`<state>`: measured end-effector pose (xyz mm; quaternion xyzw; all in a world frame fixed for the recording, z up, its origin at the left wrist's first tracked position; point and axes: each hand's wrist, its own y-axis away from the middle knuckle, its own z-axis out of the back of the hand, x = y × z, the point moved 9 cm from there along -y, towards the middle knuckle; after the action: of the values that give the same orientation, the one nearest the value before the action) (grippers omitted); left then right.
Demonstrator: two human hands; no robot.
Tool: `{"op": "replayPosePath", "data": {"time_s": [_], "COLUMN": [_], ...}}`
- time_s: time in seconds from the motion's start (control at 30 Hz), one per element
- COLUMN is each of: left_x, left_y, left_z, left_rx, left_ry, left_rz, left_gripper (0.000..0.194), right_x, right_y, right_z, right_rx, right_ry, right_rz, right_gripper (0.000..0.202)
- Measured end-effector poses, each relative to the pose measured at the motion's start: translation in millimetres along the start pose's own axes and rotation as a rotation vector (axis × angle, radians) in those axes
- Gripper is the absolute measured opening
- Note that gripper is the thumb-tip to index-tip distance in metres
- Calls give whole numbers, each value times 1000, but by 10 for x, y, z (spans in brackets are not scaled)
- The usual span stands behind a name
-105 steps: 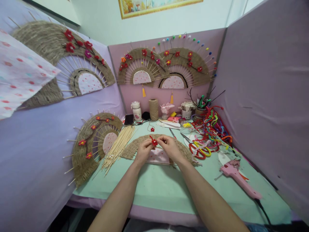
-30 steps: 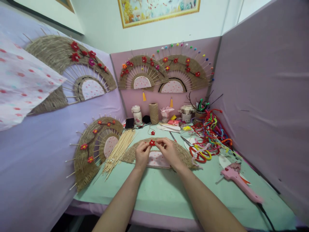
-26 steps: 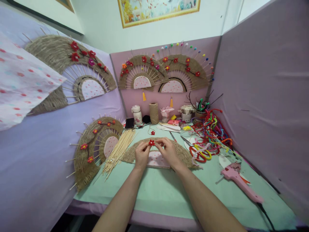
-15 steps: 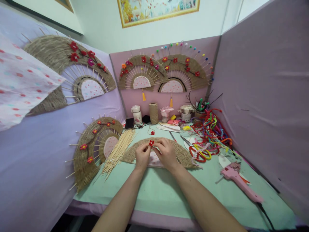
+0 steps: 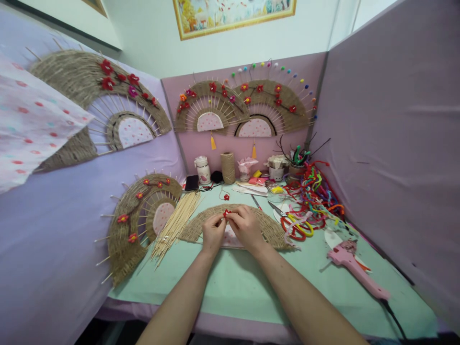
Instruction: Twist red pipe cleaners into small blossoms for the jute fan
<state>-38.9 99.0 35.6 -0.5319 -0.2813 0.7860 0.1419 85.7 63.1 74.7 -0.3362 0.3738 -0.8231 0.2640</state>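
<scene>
A small red flower (image 5: 226, 212), apparently of pipe cleaner, is pinched between the fingertips of both hands. My left hand (image 5: 213, 231) grips it from the left, fingers closed. From the right, my right hand (image 5: 247, 229) closes thumb and fingers on its edge and partly covers it. Beneath the hands lies a half-round twine-wrapped fan (image 5: 198, 221), its pale dotted centre partly hidden by them. Just beyond the fan, a second red flower (image 5: 226, 197) with a thin stem rests on the green tabletop.
Left of the fan lie thin wooden sticks (image 5: 176, 227) and a finished fan (image 5: 124, 239). At the right are scissors (image 5: 294, 225), a heap of pipe cleaners (image 5: 319, 191) and a pink glue gun (image 5: 359, 273) with its cord. A twine roll (image 5: 227, 167) and a white bottle (image 5: 203, 170) stand behind.
The fingers of my right hand have shifted slightly over the red flower, covering more of it. The whole view has moved a little; the other things stay in place.
</scene>
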Motion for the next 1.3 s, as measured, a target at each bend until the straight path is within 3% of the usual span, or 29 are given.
{"op": "replayPosePath", "data": {"time_s": [0.97,1.3], "left_x": [-97,27], "left_y": [16,1], "left_z": [-10,15], "left_rx": [2,-16], "left_ry": [-138,-71], "left_rz": [-69,60], "left_gripper": [14,15], "right_x": [39,36], "right_y": [-13,0], "right_z": [-85,-26], "right_rx": [68,-8], "right_ry": [138,37], "right_rz": [49,31], "right_gripper": [15,17]}}
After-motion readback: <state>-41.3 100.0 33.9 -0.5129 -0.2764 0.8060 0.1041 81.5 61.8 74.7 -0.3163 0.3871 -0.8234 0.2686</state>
